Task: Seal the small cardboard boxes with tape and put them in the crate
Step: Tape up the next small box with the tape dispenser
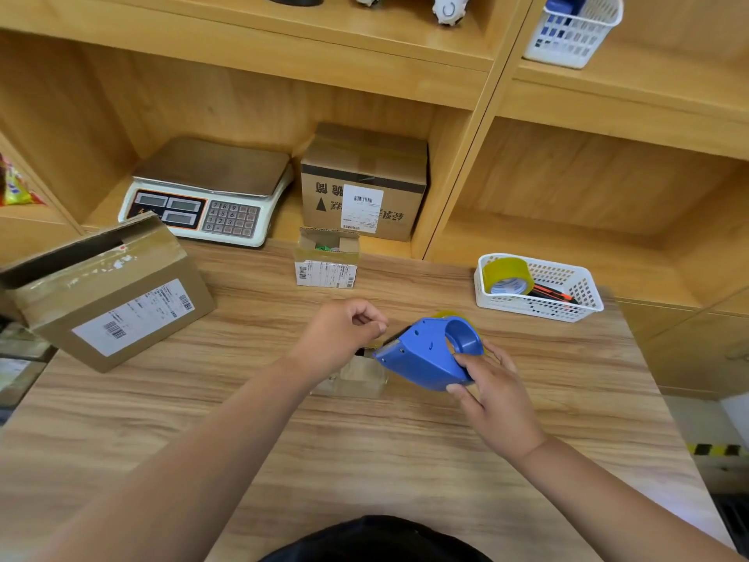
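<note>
Head view, looking down at my two bare hands over a wooden table [364, 460]. My right hand [492, 395] grips a blue tape dispenser [425, 354], fingers and thumb wrapped round its body, its toothed blade pointing left. My left hand [344, 338] hovers just beside the blade, fingers curled and thumb against forefinger; I cannot tell whether a strip of tape is pinched there. Beneath both hands a small cardboard box [356, 379] sits on the table, mostly hidden by them. Farther back, at the table's far edge, a second small box [326, 261] stands with its top flaps open. To its right is a white basket [575, 290] holding a tape roll [508, 275]. At the left lies a large cardboard box [109, 290], tilted. In the shelf behind are a scale [206, 192] and a taped carton [362, 180].
</note>
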A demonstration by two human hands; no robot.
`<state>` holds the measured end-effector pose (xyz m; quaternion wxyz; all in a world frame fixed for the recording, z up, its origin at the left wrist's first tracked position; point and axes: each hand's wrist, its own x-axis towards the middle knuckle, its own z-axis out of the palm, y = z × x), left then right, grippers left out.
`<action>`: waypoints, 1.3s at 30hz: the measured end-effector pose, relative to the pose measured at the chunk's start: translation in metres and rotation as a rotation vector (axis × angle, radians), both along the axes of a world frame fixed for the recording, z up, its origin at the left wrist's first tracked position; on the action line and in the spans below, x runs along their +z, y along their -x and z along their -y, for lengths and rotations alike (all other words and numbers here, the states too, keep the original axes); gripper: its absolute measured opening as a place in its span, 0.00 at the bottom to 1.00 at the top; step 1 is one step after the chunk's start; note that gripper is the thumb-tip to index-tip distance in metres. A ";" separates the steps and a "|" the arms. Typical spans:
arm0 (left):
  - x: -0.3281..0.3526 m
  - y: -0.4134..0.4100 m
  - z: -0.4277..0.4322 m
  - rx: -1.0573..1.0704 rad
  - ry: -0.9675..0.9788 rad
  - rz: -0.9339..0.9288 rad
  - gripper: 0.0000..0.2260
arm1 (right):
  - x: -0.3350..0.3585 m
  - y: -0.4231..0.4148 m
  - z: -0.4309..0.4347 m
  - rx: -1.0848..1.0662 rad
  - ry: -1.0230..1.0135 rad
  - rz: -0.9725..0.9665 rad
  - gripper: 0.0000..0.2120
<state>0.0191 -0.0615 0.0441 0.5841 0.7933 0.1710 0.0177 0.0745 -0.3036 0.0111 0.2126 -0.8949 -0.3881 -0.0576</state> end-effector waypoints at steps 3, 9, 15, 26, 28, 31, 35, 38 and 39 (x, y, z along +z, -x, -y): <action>0.000 -0.002 0.000 0.027 -0.021 0.007 0.07 | 0.004 -0.002 -0.003 0.024 -0.024 -0.027 0.14; 0.001 -0.003 0.000 0.047 0.010 -0.008 0.04 | 0.008 0.003 -0.006 0.018 -0.065 -0.126 0.19; 0.001 -0.004 0.004 0.061 0.012 0.017 0.05 | 0.010 0.001 -0.012 -0.074 -0.113 -0.286 0.18; 0.010 -0.003 0.007 0.189 0.151 -0.049 0.08 | 0.012 -0.006 -0.018 -0.129 -0.177 -0.290 0.14; 0.009 -0.004 0.005 0.189 0.143 -0.067 0.08 | 0.015 -0.009 -0.019 -0.142 -0.143 -0.273 0.12; 0.008 -0.005 0.001 0.186 0.155 -0.087 0.08 | 0.021 -0.012 -0.022 -0.140 -0.105 -0.274 0.12; 0.012 -0.007 -0.002 0.191 0.184 -0.083 0.08 | 0.026 -0.014 -0.025 -0.144 -0.093 -0.294 0.14; 0.016 -0.008 -0.006 0.197 0.201 -0.081 0.08 | 0.032 -0.014 -0.028 -0.155 -0.068 -0.312 0.12; 0.017 -0.008 -0.007 0.196 0.207 -0.084 0.07 | 0.034 -0.014 -0.029 -0.160 -0.064 -0.313 0.13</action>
